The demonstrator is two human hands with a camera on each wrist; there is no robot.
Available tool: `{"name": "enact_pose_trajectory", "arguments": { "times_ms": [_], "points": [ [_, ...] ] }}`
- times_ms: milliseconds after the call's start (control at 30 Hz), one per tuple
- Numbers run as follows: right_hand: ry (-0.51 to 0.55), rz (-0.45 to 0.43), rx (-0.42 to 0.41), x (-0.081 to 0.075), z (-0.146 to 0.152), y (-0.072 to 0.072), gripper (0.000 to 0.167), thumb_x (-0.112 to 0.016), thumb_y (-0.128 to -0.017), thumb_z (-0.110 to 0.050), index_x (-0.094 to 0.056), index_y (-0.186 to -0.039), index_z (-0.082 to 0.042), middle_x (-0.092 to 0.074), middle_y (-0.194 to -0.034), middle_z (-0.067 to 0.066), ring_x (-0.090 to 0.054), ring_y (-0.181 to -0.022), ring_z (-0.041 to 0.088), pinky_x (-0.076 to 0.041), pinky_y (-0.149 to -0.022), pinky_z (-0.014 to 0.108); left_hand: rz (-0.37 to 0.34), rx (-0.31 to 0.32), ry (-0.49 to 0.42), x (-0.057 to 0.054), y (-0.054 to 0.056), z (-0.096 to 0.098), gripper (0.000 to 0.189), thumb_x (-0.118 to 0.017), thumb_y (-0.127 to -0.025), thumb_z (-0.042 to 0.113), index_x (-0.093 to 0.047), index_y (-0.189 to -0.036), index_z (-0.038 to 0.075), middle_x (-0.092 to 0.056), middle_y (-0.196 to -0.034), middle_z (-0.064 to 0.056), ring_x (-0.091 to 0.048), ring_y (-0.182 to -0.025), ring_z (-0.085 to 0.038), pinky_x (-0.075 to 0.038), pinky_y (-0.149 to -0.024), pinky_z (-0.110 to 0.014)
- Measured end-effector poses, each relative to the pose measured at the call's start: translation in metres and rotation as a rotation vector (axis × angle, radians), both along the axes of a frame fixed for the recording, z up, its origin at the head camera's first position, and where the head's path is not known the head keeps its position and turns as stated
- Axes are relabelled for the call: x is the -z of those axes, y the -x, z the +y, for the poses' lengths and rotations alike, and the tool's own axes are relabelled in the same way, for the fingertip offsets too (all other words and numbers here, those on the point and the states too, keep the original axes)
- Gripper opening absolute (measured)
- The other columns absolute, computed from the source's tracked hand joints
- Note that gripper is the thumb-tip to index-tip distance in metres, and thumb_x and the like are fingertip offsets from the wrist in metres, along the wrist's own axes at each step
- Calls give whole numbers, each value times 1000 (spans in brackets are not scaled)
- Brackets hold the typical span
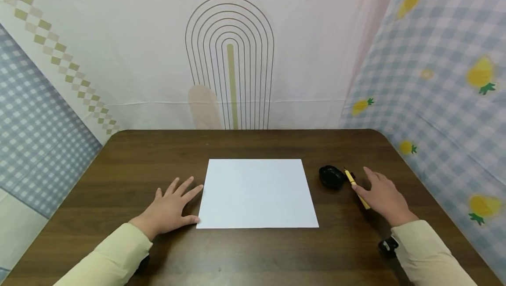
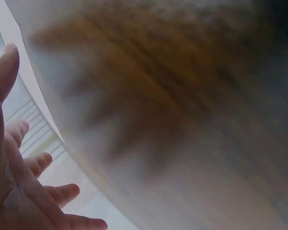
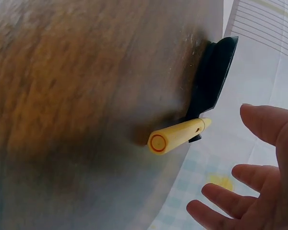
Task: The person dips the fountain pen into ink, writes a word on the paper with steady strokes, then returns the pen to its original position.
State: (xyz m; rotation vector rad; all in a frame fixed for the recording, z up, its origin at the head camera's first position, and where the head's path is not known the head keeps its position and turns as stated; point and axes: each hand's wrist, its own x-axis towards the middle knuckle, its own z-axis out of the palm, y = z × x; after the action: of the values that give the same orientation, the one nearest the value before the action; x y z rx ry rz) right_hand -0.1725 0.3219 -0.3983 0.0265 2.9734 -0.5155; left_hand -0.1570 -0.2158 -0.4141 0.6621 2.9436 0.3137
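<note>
Hands lie released on the surface (image 1: 118, 167): our left hand (image 1: 170, 209) rests flat at nine o'clock, touching the white paper (image 1: 257, 193); our right hand (image 1: 381, 196) hovers at three o'clock just beside the yellow pen (image 1: 357, 189), which leans on a black dish (image 1: 331, 176).

Head cam: above the near edge, looking forward and down over the whole table (image 1: 253, 255). Wrist cams: tight, blurred, low across the wood. Right wrist shares the yellow pen (image 1: 357, 188) and black dish (image 1: 331, 177) with head.
</note>
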Motion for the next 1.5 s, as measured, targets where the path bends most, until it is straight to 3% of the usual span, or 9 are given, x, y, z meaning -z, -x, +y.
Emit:
{"name": "enact_pose_trajectory", "arguments": {
  "times_ms": [300,633,967,1500],
  "points": [
    [27,-27,-6,6,4,7,83,-56,-96,-43,-22,-146,14,-28,-140,44,-31,-125,60,-34,-94,68,-7,61,-19,0,1,6,79,-67,-83,56,-40,-149,23,-26,-157,-12,-25,-139,-49,-26,-92,-79],
    [53,-52,23,3,3,10,79,-57,-95,-39,-26,-145,13,-35,-138,41,-42,-120,57,-42,-88,64,-46,83,8,0,5,9,75,-67,-85,53,-41,-149,24,-28,-157,-9,-27,-139,-46,-27,-94,-77],
    [77,-58,33,1,3,10,67,-57,-96,-35,-39,-138,14,-51,-125,37,-56,-104,47,-48,-78,55,-78,103,31,-1,7,14,70,-67,-87,50,-43,-147,23,-31,-156,-9,-29,-139,-44,-29,-96,-74],
    [121,-80,46,2,5,11,58,-60,-95,-29,-47,-129,16,-58,-112,34,-62,-87,35,-51,-70,47,-87,132,24,3,8,13,62,-66,-89,46,-50,-143,21,-37,-152,-9,-29,-139,-44,-32,-94,-73]
  ]
}}
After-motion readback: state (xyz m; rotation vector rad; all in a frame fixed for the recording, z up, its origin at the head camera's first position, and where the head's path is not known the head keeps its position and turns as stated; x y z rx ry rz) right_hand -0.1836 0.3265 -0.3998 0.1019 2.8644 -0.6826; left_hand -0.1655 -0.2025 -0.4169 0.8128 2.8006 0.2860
